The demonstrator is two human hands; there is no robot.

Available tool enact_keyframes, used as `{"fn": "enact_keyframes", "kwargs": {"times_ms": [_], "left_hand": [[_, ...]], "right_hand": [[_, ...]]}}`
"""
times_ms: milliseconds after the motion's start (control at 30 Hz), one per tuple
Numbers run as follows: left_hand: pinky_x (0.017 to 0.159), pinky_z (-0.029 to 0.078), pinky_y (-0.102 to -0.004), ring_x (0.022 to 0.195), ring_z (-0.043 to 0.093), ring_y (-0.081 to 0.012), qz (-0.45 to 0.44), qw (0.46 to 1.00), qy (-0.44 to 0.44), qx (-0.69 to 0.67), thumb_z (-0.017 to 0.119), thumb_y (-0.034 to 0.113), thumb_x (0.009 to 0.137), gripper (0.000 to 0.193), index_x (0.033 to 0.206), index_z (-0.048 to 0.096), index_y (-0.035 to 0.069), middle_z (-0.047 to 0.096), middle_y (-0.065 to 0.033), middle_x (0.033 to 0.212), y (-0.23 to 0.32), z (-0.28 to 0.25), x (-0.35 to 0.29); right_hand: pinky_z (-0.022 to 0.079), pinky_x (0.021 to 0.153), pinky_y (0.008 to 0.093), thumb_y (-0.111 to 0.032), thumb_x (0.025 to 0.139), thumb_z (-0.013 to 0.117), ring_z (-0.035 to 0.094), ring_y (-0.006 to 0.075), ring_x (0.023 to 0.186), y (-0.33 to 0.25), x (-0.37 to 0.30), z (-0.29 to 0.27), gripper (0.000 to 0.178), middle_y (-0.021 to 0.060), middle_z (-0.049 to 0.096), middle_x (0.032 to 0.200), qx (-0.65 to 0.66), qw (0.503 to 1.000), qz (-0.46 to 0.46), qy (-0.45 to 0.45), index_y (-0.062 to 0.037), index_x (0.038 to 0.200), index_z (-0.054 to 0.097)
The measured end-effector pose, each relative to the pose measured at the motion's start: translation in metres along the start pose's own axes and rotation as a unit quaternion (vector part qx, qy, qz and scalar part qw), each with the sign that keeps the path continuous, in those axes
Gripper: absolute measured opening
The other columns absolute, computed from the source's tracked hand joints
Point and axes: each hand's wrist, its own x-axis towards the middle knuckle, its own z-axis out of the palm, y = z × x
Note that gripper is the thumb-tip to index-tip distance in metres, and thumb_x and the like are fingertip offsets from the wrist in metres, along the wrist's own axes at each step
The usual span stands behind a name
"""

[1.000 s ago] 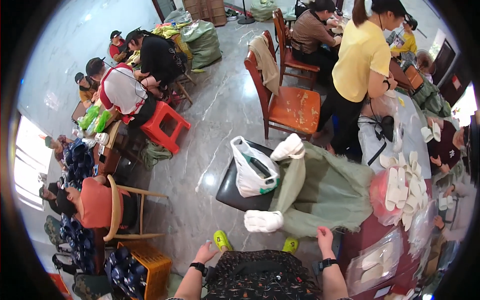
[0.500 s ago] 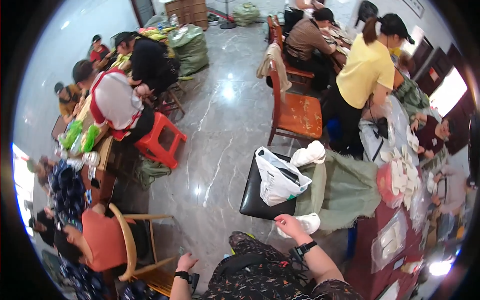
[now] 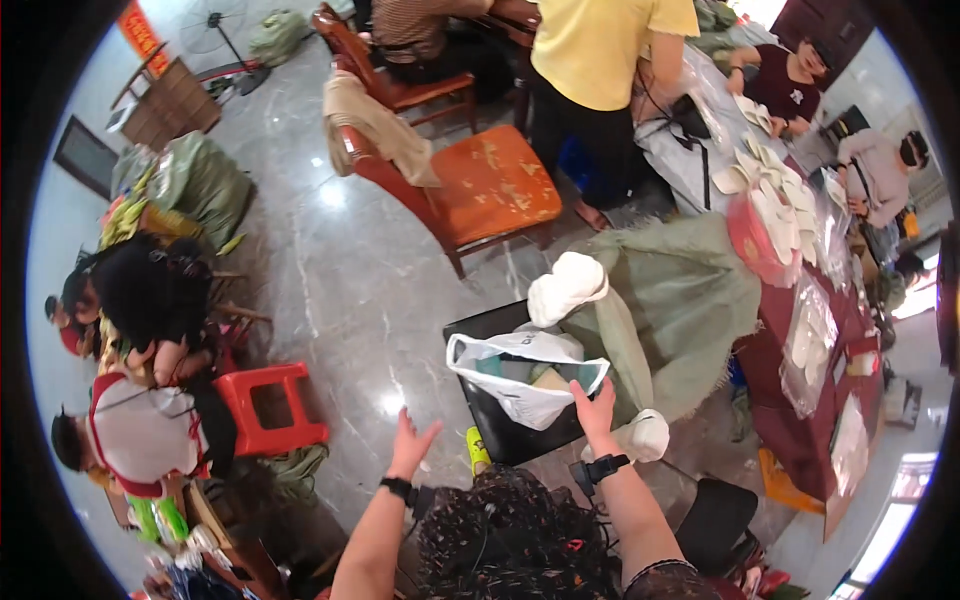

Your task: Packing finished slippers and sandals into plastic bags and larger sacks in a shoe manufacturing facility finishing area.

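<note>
A white plastic bag (image 3: 540, 405) lies on a black stool seat (image 3: 480, 420), its mouth gaping and something dark and greenish inside. At the bag's right rim is my right hand (image 3: 597, 408), fingers stretched and apart; whether it touches the plastic I cannot tell. My left hand (image 3: 410, 446) hangs over the floor to the left of the stool, open, with nothing in it. White bundles, one beyond the bag (image 3: 568, 288) and another white bundle (image 3: 642, 436) behind my right wrist, rest by a green woven sack (image 3: 680, 310).
An orange-seated wooden chair (image 3: 495, 185) stands ahead, and a red plastic stool (image 3: 270, 405) to the left. Right of the sack, a dark red-covered table (image 3: 790, 430) bears pale shoe-shaped pieces (image 3: 775, 215). Several people sit or stand around, one in yellow (image 3: 605, 50) close by.
My view has swung right and nearer the stool. Both hands have moved forward, the right from the stool's near edge to the bag's rim. The bag's mouth now shows wider.
</note>
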Motion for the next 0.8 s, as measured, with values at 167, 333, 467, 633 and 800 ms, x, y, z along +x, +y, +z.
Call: {"fn": "enact_keyframes", "kwargs": {"times_ms": [167, 333, 467, 633, 800], "left_hand": [[0.099, 0.039, -0.0407, 0.125, 0.041, -0.0352, -0.003, 0.999, 0.034, 0.027, 0.081, 0.045, 0.066, 0.111, 0.142, 0.018, -0.006, 0.037, -0.0297, 0.137, 0.018, 0.047, 0.141], [0.08, 0.051, -0.0399, 0.103, 0.058, -0.0275, -0.168, 0.938, -0.282, -0.114, 0.074, 0.027, 0.076, 0.079, 0.137, 0.033, -0.001, 0.055, -0.0174, 0.118, 0.094, 0.095, 0.164], [0.075, 0.05, -0.0295, 0.088, 0.062, -0.018, -0.031, 0.947, -0.317, -0.048, 0.055, 0.002, 0.079, 0.046, 0.125, 0.05, -0.001, 0.061, -0.0077, 0.103, 0.112, 0.127, 0.141], [0.082, 0.047, -0.0312, 0.091, 0.063, -0.0184, 0.147, 0.931, -0.33, 0.04, 0.049, -0.001, 0.083, 0.027, 0.106, 0.064, 0.001, 0.068, -0.0122, 0.095, 0.138, 0.126, 0.083], [0.087, 0.044, -0.0321, 0.099, 0.06, -0.0214, 0.209, 0.894, -0.393, 0.054, 0.047, -0.003, 0.079, 0.029, 0.102, 0.064, 0.003, 0.064, -0.0112, 0.1, 0.174, 0.109, 0.054]], "right_hand": [[0.044, 0.083, 0.0404, -0.013, 0.084, 0.056, 0.056, 0.0352, 0.095, -0.004, 0.01, 0.008, 0.021, 0.0166, 0.058, 0.105, -0.029, 0.992, -0.118, 0.026, -0.0043, 0.103, 0.06], [0.045, 0.075, 0.03, -0.004, 0.089, 0.047, 0.058, 0.0239, 0.081, -0.001, 0.016, -0.01, 0.017, 0.01, 0.063, 0.093, 0.106, 0.99, -0.065, 0.066, -0.0023, 0.1, 0.06], [0.043, 0.073, 0.025, -0.003, 0.089, 0.047, 0.056, 0.0129, 0.077, -0.03, 0.017, -0.027, 0.017, 0.0062, 0.065, 0.089, 0.187, 0.979, -0.007, 0.081, -0.0024, 0.099, 0.061], [0.042, 0.076, 0.0223, -0.004, 0.091, 0.046, 0.054, 0.0085, 0.083, -0.036, -0.003, -0.033, 0.018, 0.0007, 0.063, 0.088, 0.194, 0.976, 0.022, 0.094, -0.002, 0.101, 0.061], [0.046, 0.08, 0.0277, -0.002, 0.09, 0.05, 0.061, 0.014, 0.091, -0.037, -0.016, -0.019, 0.02, 0.0069, 0.065, 0.096, 0.26, 0.953, 0.041, 0.149, -0.0016, 0.104, 0.063]]}}
